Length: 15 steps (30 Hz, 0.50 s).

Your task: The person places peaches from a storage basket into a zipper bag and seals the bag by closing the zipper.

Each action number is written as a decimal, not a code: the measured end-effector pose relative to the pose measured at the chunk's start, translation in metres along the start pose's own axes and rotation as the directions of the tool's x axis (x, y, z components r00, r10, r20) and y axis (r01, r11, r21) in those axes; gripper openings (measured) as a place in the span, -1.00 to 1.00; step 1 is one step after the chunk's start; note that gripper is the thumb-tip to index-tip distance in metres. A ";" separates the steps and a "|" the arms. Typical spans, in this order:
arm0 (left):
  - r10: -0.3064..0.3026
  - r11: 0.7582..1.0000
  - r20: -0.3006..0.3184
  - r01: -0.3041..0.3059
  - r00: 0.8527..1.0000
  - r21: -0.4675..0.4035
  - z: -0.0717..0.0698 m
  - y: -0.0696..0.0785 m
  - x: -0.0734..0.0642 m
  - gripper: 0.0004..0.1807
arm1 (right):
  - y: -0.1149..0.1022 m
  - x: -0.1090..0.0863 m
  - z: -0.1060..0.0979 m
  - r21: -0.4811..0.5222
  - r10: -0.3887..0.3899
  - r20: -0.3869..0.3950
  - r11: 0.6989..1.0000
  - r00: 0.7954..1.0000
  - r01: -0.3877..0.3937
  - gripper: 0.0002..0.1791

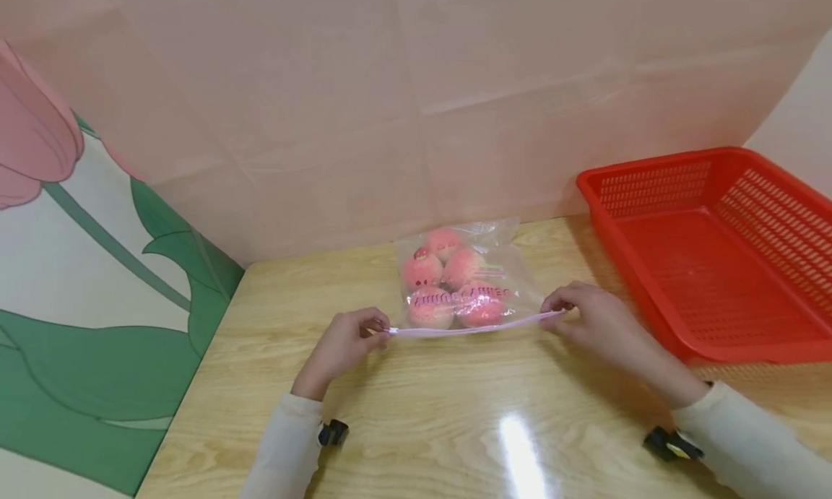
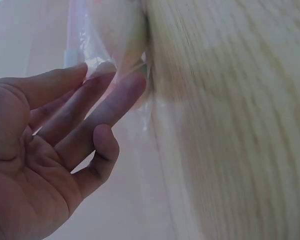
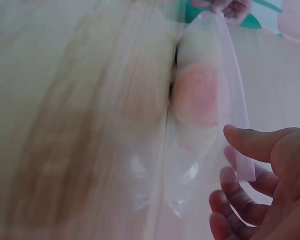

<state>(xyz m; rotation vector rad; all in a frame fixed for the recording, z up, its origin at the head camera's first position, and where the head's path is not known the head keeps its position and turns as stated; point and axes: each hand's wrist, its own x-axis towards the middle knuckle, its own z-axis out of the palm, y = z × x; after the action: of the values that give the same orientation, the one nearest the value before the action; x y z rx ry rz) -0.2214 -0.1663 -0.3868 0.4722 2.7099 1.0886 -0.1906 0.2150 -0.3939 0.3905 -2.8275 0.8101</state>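
Observation:
A clear zip bag (image 1: pixel 516 271) lies at the back of the table, its pink zip strip (image 1: pixel 464 332) facing me. Several pink-and-cream peaches (image 1: pixel 481 304) are inside, showing through film printed with purple lettering. My left hand (image 1: pixel 344 342) pinches the bag's left corner, right beside a small white slider (image 1: pixel 393 331). At the opposite end of the strip, my right hand (image 1: pixel 590 318) holds the corner between thumb and fingers. The strip runs nearly straight between both hands. In the right wrist view, one peach (image 3: pixel 197 95) sits just behind the strip.
A red plastic basket (image 1: pixel 676 340) with slotted sides stands to the right, close to my right forearm. Behind the wooden table (image 1: pixel 416 412) is a pale pink covering (image 1: pixel 325 123). A tulip-patterned panel (image 1: pixel 117 354) borders the left edge.

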 end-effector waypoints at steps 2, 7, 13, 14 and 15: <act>0.002 1.000 -0.005 -0.002 1.000 -0.012 0.000 0.000 -0.001 -0.95 | -0.007 0.001 0.005 -0.029 -0.052 -0.039 0.998 0.998 0.051 -0.82; 0.005 1.000 -0.022 -0.005 1.000 -0.014 0.000 0.000 -0.001 -0.94 | -0.030 0.005 0.019 -0.077 -0.189 -0.097 0.980 0.977 0.182 -0.69; 0.012 1.000 -0.008 -0.012 1.000 -0.015 0.001 -0.003 -0.002 -0.95 | -0.065 0.013 0.040 -0.090 -0.314 -0.090 0.948 0.945 0.306 -0.66; 0.013 1.000 -0.008 -0.014 1.000 -0.016 0.001 -0.004 -0.002 -0.94 | -0.072 0.015 0.043 -0.087 -0.329 -0.073 0.943 0.942 0.322 -0.66; 0.016 1.000 -0.008 -0.016 1.000 -0.017 0.000 -0.004 -0.001 -0.94 | -0.079 0.017 0.047 -0.077 -0.341 -0.053 0.938 0.939 0.337 -0.66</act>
<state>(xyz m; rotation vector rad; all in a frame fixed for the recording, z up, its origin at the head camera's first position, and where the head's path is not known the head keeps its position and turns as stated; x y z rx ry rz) -0.2209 -0.1694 -0.3899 0.4886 2.7062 1.1186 -0.1875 0.1216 -0.3901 0.7983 -2.6106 0.6407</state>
